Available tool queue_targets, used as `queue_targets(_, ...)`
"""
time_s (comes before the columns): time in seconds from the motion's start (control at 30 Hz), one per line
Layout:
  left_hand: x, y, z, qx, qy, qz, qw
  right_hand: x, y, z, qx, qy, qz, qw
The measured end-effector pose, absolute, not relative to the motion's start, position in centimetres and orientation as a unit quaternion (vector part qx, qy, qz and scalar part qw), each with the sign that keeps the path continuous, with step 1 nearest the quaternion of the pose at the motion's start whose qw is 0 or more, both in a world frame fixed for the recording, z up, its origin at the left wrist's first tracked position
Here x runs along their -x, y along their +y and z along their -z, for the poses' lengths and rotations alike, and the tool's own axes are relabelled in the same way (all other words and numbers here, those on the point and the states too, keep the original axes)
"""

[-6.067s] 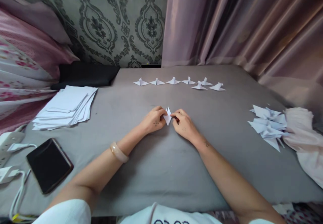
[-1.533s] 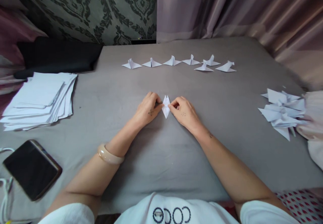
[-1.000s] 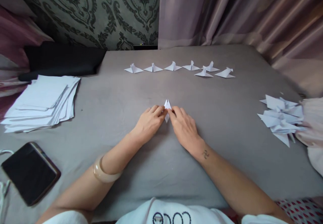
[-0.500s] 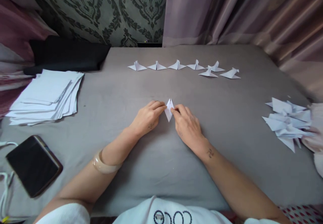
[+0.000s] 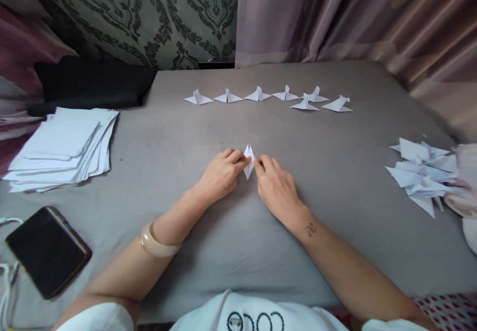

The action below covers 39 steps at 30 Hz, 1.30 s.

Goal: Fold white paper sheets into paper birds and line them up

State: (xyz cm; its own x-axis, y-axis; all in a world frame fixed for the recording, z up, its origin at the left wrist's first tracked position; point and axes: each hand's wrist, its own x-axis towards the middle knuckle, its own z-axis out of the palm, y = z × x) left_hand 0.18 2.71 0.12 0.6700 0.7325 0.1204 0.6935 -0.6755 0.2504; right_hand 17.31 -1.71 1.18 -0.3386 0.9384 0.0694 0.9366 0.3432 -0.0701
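Note:
Between my hands a small white folded paper piece, shaped like a narrow diamond with a split upper tip, lies on the grey cloth surface. My left hand is closed, its fingertips pressing on the paper's left side and middle. From the other side my right hand pinches the right edge of the paper between thumb and fingers; its curled fingers partly hide one another. Beyond the hands, several finished folded paper birds stand in a row, with two set slightly nearer at the right.
A stack of white paper sheets lies at the left, below a black folded cloth or bag. Nearer is a dark-screened device with white cables. More folded paper birds are heaped at the right edge. Curtains and a patterned wall stand behind.
My left fingers have moved right, onto the middle of the folded paper. My right thumb has drawn back to its edge. The whole view has shifted slightly.

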Motion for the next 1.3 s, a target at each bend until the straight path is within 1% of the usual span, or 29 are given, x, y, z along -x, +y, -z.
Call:
queue_targets(0.07,-0.4,3.0,-0.1,-0.905,0.401,-0.112,0.087,-17.4,-1.5,-1.1,0.577,-0.814,-0.023,0.063)
queue_targets(0.1,-0.5,3.1,-0.1,-0.906,0.399,-0.117,0.084,-17.6,-1.3,-0.9,0.585,-0.805,-0.04,0.088)
queue_targets(0.2,-0.4,3.3,0.0,-0.915,0.379,-0.118,0.076,-18.4,-0.7,-0.2,0.619,-0.749,-0.113,0.208)
queue_targets(0.27,-0.3,3.2,0.1,-0.919,0.372,-0.108,0.067,-18.9,-0.6,0.2,0.629,-0.721,-0.135,0.258)
queue_targets(0.33,-0.3,3.1,0.1,-0.921,0.373,-0.097,0.055,-19.0,-0.6,0.3,0.625,-0.726,-0.124,0.256)
queue_targets(0.57,-0.1,2.9,0.1,-0.922,0.374,-0.091,0.041,-17.8,-1.3,-0.8,0.595,-0.795,-0.024,0.115)
queue_targets(0.63,-0.2,2.8,0.0,-0.922,0.373,-0.095,0.043,-17.4,-1.2,-1.2,0.581,-0.81,-0.012,0.079)
queue_targets(0.7,-0.5,2.6,-0.2,-0.917,0.381,-0.108,0.046,-17.3,-1.1,-1.4,0.578,-0.813,-0.017,0.066)
queue_targets(0.77,-0.9,2.2,-0.4,-0.907,0.398,-0.128,0.051,-17.5,-0.8,-1.4,0.585,-0.806,-0.043,0.08)
queue_targets(0.87,-1.4,1.8,-0.3,-0.894,0.416,-0.156,0.061,-18.3,-0.5,-1.0,0.607,-0.774,-0.109,0.142)
queue_targets(0.93,-1.6,1.8,-0.1,-0.891,0.418,-0.164,0.064,-18.7,-0.5,-0.6,0.628,-0.747,-0.128,0.178)
queue_targets(1.1,-1.5,2.2,0.2,-0.884,0.423,-0.183,0.081,-18.6,-0.7,-0.2,0.619,-0.75,-0.13,0.193)
queue_targets(1.17,-1.4,2.2,0.1,-0.882,0.424,-0.189,0.085,-18.3,-0.7,-0.1,0.601,-0.752,-0.165,0.216)
queue_targets(1.3,-1.3,2.2,-0.1,-0.882,0.42,-0.201,0.074,-18.0,-0.4,0.2,0.575,-0.712,-0.266,0.301)
